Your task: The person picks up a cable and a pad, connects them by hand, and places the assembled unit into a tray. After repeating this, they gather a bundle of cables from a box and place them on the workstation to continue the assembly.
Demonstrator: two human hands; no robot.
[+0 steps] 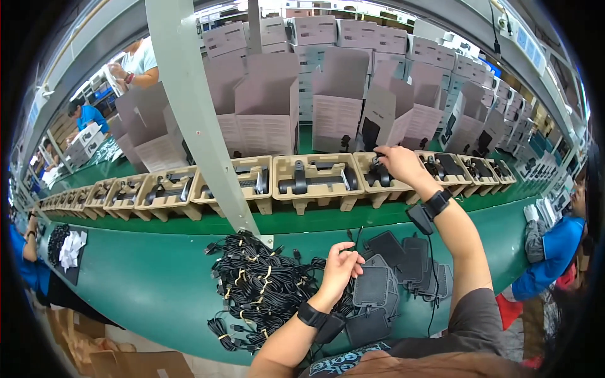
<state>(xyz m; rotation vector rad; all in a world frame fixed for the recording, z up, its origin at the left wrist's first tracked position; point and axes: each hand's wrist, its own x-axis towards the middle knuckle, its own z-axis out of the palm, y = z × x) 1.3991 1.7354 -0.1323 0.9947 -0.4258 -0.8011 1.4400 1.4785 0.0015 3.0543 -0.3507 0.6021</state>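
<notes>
My right hand [402, 166] reaches over a tan moulded-pulp tray [392, 186], its fingers closed at a small black part [377, 161] at the tray's back edge. The fingers partly hide that part. Over the green bench, my left hand [341, 267] is loosely curled with its fingers apart, and no held thing shows in it. Beside it on the left lies a big pile of bundled black cables [261, 286] with pale ties. To its right are several flat dark rectangular pads [370, 285], stacked loosely. Black bands are on both my wrists.
Pulp trays [318, 195] with black parts run in a long row across the bench. Open grey cartons [268, 107] stand behind them, with stacked boxes [315, 31] further back. A metal post [205, 120] rises left of centre. Co-workers sit at both sides, one in blue [548, 246] at right.
</notes>
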